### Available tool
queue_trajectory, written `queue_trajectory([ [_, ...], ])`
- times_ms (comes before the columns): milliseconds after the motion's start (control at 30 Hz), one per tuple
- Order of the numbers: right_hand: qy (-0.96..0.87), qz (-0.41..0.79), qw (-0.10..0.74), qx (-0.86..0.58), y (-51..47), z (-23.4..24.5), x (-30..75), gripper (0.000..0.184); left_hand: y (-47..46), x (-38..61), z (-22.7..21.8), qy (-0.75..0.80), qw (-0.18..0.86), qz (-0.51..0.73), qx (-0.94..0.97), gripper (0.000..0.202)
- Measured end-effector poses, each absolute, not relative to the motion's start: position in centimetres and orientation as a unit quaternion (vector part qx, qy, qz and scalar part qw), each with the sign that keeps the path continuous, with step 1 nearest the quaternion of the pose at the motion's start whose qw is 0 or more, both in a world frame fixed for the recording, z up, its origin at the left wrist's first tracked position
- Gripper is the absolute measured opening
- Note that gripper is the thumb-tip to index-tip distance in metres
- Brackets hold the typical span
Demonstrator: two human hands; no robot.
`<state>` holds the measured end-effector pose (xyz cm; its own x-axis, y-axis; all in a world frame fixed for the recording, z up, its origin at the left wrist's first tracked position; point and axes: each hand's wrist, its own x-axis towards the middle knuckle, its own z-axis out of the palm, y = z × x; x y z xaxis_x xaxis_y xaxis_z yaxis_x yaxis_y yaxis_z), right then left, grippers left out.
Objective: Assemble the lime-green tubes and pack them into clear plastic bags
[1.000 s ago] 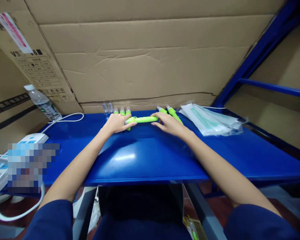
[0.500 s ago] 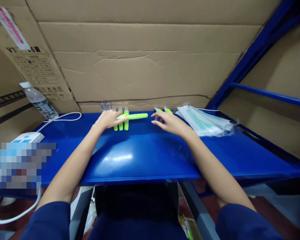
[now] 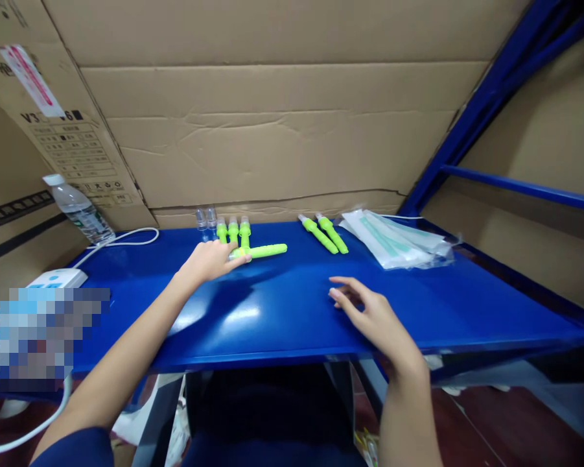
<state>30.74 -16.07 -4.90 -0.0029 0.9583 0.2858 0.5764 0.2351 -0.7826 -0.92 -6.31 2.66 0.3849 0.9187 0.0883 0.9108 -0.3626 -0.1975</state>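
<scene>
My left hand (image 3: 212,261) rests on the blue table (image 3: 282,311), its fingers closed on the left end of a lime green pen-shaped tube (image 3: 262,251) that lies sideways. Just behind it three short green tubes (image 3: 233,230) lie side by side, with two small clear vials (image 3: 206,218) to their left. My right hand (image 3: 376,318) hovers near the table's front edge, fingers loosely spread and holding nothing. Two more green tubes (image 3: 325,234) lie slanted at the back, to the right of centre.
A stack of clear sealed pouches (image 3: 398,239) lies at the back right. A water bottle (image 3: 78,209) leans at the far left beside a white power strip (image 3: 53,280) and its cable. Cardboard sheets (image 3: 272,130) wall the back. A blue shelf frame (image 3: 490,97) rises at right.
My right hand has let go of the long green tube and drawn back toward the front edge. My left hand stays on the tube's left end.
</scene>
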Motion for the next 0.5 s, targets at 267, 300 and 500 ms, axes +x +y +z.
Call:
queue_trajectory([
  [267, -0.649, 0.249, 0.424, -0.581, -17.3, -6.8, 31.2, 0.037, -12.9, 0.6, 1.9, -0.648, 0.002, -0.01, -0.762, 0.062],
  [300, -0.647, 0.246, 0.427, -0.581, -17.3, -6.8, 31.1, 0.037, -13.5, 0.6, 1.5, -0.662, -0.027, -0.032, -0.748, 0.062],
  [500, -0.629, 0.207, 0.47, -0.583, -17.2, -7.3, 30.2, 0.035, -15.5, 1.1, -1.3, -0.666, -0.124, -0.167, -0.716, 0.056],
])
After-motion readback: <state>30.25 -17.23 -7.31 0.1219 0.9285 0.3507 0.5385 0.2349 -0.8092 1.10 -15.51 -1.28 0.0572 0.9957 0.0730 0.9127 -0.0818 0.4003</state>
